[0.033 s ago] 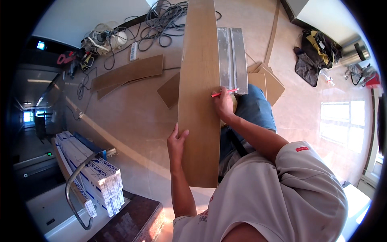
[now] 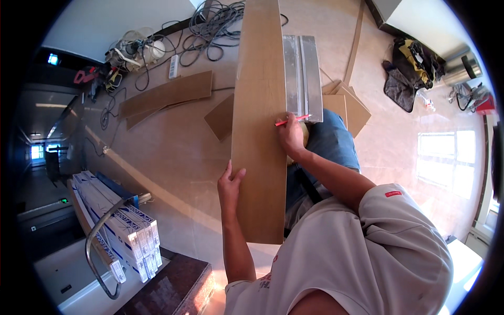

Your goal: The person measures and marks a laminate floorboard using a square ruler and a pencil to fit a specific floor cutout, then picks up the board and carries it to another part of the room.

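A long wood-look floor plank [image 2: 260,136] runs lengthwise before me, its near end by my shirt and its far end past the top of the view. My left hand [image 2: 231,181] grips its left edge, thumb on top and the other fingers partly hidden at the side. At the right edge, farther up, my right hand [image 2: 292,135] is closed round a red pencil [image 2: 294,120] that lies crosswise in its fingers. Some of that hand's fingers are hidden against the plank. Just beyond it lies a grey metal plate-like board [image 2: 310,79] with raised lengthwise ridges.
Cut plank pieces [image 2: 173,92] lie left, with more boards [image 2: 354,113] right of my knee. Coiled cable [image 2: 212,31] and a machine with hoses [image 2: 139,50] stand at the far left. Long cartons [image 2: 118,220] are stacked near left. A black-and-yellow bag [image 2: 415,68] sits far right.
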`<state>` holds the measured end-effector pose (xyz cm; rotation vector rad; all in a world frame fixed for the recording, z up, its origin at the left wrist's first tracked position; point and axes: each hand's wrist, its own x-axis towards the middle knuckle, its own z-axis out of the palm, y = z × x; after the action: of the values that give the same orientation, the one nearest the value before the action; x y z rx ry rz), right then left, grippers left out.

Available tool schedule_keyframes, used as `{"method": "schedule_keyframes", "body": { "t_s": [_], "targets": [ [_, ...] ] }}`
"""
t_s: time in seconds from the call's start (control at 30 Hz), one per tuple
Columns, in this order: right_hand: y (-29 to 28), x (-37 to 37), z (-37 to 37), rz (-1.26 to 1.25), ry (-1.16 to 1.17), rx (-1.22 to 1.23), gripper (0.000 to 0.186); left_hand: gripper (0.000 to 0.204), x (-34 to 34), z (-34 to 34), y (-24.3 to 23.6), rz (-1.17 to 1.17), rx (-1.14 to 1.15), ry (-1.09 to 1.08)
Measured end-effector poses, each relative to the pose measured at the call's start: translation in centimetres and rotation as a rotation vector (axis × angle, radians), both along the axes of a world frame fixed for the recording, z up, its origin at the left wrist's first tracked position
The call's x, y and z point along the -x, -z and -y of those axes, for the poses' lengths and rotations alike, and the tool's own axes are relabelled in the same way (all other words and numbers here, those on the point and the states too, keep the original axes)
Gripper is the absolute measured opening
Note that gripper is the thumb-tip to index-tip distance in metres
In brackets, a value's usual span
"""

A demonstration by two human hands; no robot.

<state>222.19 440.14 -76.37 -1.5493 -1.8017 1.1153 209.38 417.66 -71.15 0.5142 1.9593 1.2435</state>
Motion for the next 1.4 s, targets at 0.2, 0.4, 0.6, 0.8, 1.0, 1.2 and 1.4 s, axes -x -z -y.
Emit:
{"method": "schedule_keyframes", "body": {
  "t_s": [0.2, 0.4, 0.6, 0.8, 1.0, 1.2, 1.4],
  "targets": [
    [0.1, -0.1, 0.1, -0.007, 0.005, 0.003, 0.037, 0.066, 0.0, 0.1, 0.1, -0.009, 0.012, 0.011],
    [0.9, -0.2, 0.2, -0.026, 0.0, -0.042, 0.037, 0.067, 0.0, 0.0, 0.1, 0.022, 0.013, 0.012],
    [1.4, 0.2, 0.2, -0.055, -0.01, -0.075, 0.029, 0.067, 0.5, 0.6, 1.5, 0.039, 0.033, -0.004],
    [1.6, -0.1, 0.2, -0.046, -0.001, -0.13, 0.026, 0.069, 0.4, 0.5, 1.9, 0.039, -0.002, 0.003],
    [1.5, 0.0, 0.3, -0.037, -0.009, -0.12, 0.026, 0.069, 0.5, 0.6, 1.8, 0.013, -0.001, 0.007],
    [1.1, -0.1, 0.5, -0.025, -0.01, -0.12, 0.027, 0.068, 0.3, 0.5, 1.4, 0.002, 0.031, -0.001],
    [1.4, -0.2, 0.5, -0.033, -0.008, -0.12, 0.03, 0.068, 0.3, 0.4, 1.4, 0.024, 0.028, 0.003]
  ]
}}
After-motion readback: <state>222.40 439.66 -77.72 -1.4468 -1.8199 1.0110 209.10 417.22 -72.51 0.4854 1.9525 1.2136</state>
